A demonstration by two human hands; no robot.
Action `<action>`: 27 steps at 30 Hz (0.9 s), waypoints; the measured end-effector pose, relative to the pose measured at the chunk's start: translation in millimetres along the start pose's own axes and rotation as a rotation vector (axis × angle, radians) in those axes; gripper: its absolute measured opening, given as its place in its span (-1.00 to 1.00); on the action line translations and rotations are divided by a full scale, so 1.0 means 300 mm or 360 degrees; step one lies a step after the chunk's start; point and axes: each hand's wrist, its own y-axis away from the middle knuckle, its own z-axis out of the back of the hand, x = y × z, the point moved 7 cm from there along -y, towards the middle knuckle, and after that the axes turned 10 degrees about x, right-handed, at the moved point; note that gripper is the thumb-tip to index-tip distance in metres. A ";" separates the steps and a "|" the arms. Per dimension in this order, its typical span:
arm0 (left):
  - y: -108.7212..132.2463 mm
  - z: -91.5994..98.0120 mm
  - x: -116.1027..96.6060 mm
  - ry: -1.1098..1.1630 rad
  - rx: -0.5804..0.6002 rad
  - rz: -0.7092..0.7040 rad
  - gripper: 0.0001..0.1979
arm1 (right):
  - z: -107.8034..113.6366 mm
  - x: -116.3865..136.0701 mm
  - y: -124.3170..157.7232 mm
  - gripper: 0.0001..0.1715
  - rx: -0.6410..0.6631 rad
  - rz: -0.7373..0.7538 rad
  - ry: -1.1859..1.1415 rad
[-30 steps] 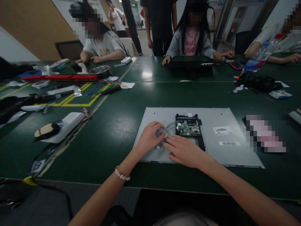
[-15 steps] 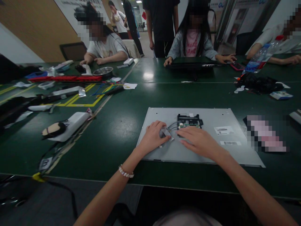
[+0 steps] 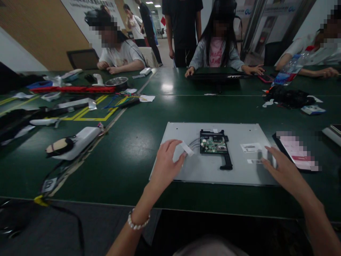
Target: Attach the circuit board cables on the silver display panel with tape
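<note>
A flat grey metal panel [image 3: 183, 170] lies on the green table in front of me. On it sits a black plastic bracket [image 3: 226, 164] around a green circuit board [image 3: 213, 145]. Thin grey wires [image 3: 195, 143] run left from the board. My left hand [image 3: 168, 158] is over the panel's left part, thumb and index finger closed on a whitish strip [image 3: 188, 148], which looks like tape. Over the right edge, near the white labels [image 3: 250, 148], my right hand [image 3: 283, 167] has its thumb and fingers apart and holds nothing I can see.
A phone-like object [image 3: 299, 151] lies right of the panel. At left are a white power strip [image 3: 77, 142] with a computer mouse and a black cable [image 3: 78, 220]. Across the table, people sit near a black monitor [image 3: 218, 77], a bottle [image 3: 287, 71] and a metal bowl [image 3: 117, 83].
My right hand has moved right from the circuit board to the panel's right edge, uncovering the board and bracket. My left hand has shifted slightly left and still has the whitish strip.
</note>
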 end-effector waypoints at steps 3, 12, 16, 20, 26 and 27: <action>0.080 -0.077 -0.137 0.0057 0.0070 -0.0028 -0.66 | -0.037 -0.021 0.004 -0.26 0.0039 0.0031 0.0114; 0.110 -0.299 -0.407 0.0131 0.0164 -0.0280 -0.76 | -0.087 0.047 0.016 -0.23 0.0138 0.0092 0.0456; 0.113 -0.296 -0.396 0.0166 0.0117 -0.0253 -0.78 | -0.096 0.144 0.024 -0.26 0.0104 0.0158 0.0541; 0.127 -0.285 -0.379 0.0329 0.0064 -0.0253 -0.78 | -0.125 0.248 0.006 -0.29 0.0136 0.0369 0.0602; 0.124 -0.278 -0.365 0.0515 0.0046 -0.0215 -0.76 | -0.170 0.404 -0.039 -0.31 0.0278 0.0743 0.0557; 0.124 -0.275 -0.365 0.0533 0.0043 -0.0211 -0.75 | -0.175 0.430 -0.046 -0.31 0.0286 0.0770 0.0542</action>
